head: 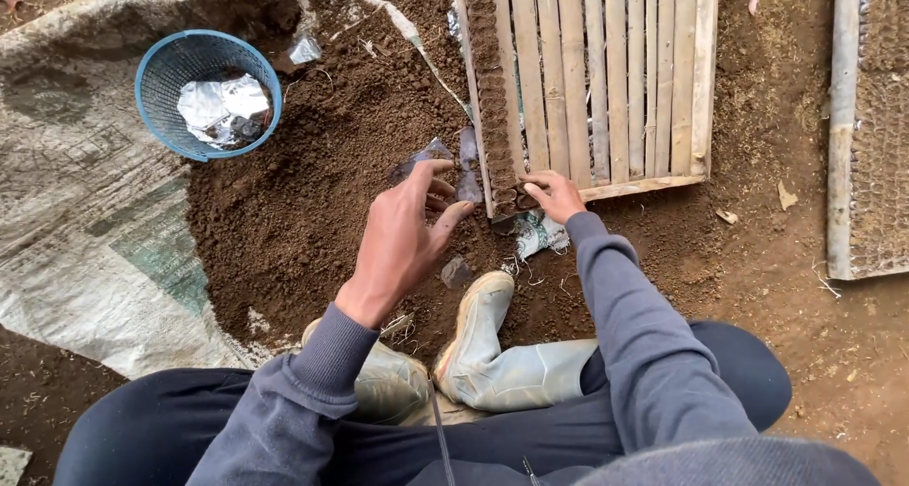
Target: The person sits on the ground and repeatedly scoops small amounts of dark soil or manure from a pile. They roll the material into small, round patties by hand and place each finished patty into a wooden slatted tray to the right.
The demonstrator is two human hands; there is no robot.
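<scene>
My left hand hovers over a heap of dark soil, fingers spread, beside small clear plastic bags lying on the soil. My right hand rests its fingers on the near corner of a bamboo-slat tray. Along that tray's left edge runs a column of small soil-filled bags. Whether the right fingers pinch one of them I cannot tell.
A blue plastic basket holding crumpled clear plastic stands at the left on a woven sack sheet. Another tray of filled bags lies at the right. My pale rubber boots are tucked under me on bare earth.
</scene>
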